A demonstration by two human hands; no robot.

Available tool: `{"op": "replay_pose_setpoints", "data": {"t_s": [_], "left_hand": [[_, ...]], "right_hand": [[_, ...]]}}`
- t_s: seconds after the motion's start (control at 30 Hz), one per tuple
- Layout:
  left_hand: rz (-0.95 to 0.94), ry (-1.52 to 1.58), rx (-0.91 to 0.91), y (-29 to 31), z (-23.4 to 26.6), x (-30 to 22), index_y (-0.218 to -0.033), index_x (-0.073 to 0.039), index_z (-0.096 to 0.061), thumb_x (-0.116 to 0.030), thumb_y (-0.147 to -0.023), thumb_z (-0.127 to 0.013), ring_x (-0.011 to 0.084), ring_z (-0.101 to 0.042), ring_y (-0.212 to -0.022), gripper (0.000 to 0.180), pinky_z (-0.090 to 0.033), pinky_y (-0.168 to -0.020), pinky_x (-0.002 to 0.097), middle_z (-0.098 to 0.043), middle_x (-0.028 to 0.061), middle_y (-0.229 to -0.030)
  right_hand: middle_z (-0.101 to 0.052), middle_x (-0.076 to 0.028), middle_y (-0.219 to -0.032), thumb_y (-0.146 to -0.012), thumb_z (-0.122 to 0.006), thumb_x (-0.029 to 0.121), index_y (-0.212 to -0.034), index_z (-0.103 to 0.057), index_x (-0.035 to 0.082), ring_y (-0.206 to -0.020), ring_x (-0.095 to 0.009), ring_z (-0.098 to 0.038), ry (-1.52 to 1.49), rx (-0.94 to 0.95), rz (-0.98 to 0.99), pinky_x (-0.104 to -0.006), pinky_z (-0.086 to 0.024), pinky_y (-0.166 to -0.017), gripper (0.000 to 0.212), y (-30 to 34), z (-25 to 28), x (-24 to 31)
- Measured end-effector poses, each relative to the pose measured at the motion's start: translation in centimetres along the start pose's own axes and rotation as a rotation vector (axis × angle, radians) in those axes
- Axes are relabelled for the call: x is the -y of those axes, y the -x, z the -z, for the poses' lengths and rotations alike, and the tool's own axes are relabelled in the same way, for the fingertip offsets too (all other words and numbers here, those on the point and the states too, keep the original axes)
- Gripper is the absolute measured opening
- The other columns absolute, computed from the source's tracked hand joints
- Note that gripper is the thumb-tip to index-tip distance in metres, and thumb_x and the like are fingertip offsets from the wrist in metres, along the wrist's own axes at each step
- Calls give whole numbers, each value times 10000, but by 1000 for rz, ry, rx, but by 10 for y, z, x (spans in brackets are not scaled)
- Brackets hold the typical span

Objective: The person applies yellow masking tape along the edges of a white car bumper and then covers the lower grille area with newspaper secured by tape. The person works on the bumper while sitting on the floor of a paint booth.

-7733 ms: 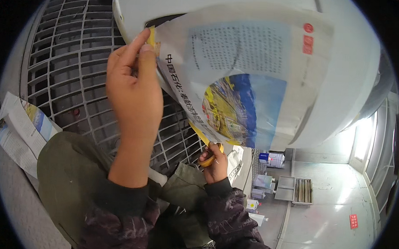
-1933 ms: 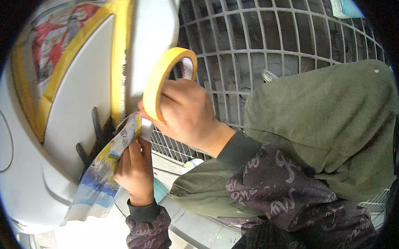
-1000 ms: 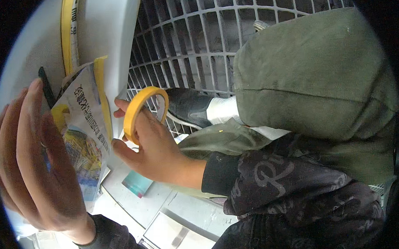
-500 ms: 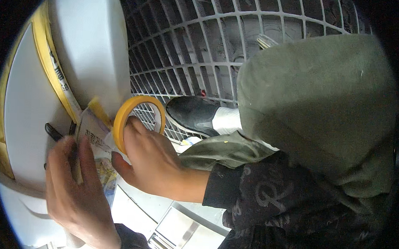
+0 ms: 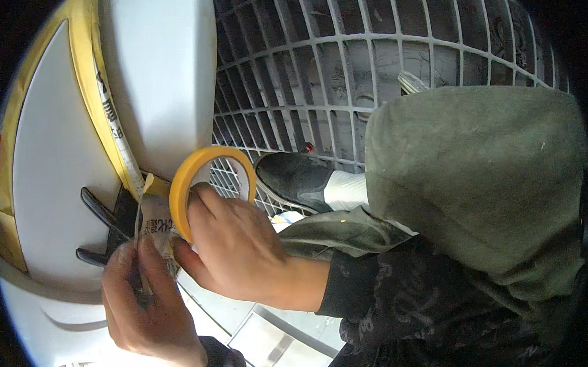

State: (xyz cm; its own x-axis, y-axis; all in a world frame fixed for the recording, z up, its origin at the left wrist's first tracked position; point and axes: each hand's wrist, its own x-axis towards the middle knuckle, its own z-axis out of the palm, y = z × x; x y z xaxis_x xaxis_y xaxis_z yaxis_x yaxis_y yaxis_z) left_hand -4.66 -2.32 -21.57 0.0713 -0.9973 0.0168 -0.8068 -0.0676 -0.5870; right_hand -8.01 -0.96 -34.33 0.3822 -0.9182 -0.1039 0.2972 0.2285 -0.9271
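Observation:
My right hand point(image 5: 237, 246) grips a roll of yellow masking tape point(image 5: 182, 186), with fingers hooked through its core. Close by on its left, my left hand point(image 5: 150, 308) is closed, thumb and fingers pinching a thin strip of paper point(image 5: 138, 218) seen almost edge-on. Behind the strip is a printed sheet of paper point(image 5: 155, 216), partly hidden by the hands and the roll. A black clamp-like piece with two prongs point(image 5: 102, 215) lies against the white panel point(image 5: 55, 156) beside my left fingertips. Yellow tape point(image 5: 90, 86) runs along the panel's edge, with printed paper under it.
A rounded white body part point(image 5: 156, 62) stands beyond the panel. Metal floor grating point(image 5: 389, 41) spreads across the back. My black shoe point(image 5: 294, 177) and bent knee in green trousers point(image 5: 476, 164) are on the right. A pale box-like thing point(image 5: 263, 334) lies below my wrists.
The view has shifted, so most things sit further right and lower. The pinched strip has turned nearly edge-on, and more of the black clamp-like piece shows. Both hands keep their grips.

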Motion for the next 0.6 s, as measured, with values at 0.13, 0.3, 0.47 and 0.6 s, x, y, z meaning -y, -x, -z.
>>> {"op": "replay_pose_setpoints", "data": {"t_s": [0.13,0.3,0.47,0.6], "left_hand": [[-26,19,-10,-6,2,-3,-963,13,-716,-68,-888,-799,231,-737,-767,138,-602,-685,338,-756,123,-895],[-22,83,49,-5,4,5,-980,17,-719,-70,-895,-790,235,-740,-779,141,-601,-696,336,-757,123,-907],[41,115,109,-4,8,3,-1013,23,-722,-52,-917,-758,250,-744,-814,127,-599,-727,348,-759,137,-927],[-28,108,77,-5,7,5,-1032,24,-723,-36,-917,-749,271,-748,-835,132,-594,-755,368,-760,145,-946]], "right_hand": [[-564,-203,-963,-786,-769,165,-986,-567,-71,-721,-369,-640,-30,2,-13,-455,-530,-605,369,-6,7,6],[-574,-192,-974,-777,-765,147,-1018,-566,-48,-750,-386,-654,-122,38,-75,-476,-536,-618,369,-10,7,18],[-595,-187,-983,-780,-747,121,-1030,-578,-37,-754,-379,-658,-239,33,-90,-470,-539,-633,341,-12,7,18],[-620,-171,-901,-798,-709,95,-1059,-601,-59,-721,-330,-660,-386,-51,-102,-428,-517,-615,321,-20,11,10]]}}
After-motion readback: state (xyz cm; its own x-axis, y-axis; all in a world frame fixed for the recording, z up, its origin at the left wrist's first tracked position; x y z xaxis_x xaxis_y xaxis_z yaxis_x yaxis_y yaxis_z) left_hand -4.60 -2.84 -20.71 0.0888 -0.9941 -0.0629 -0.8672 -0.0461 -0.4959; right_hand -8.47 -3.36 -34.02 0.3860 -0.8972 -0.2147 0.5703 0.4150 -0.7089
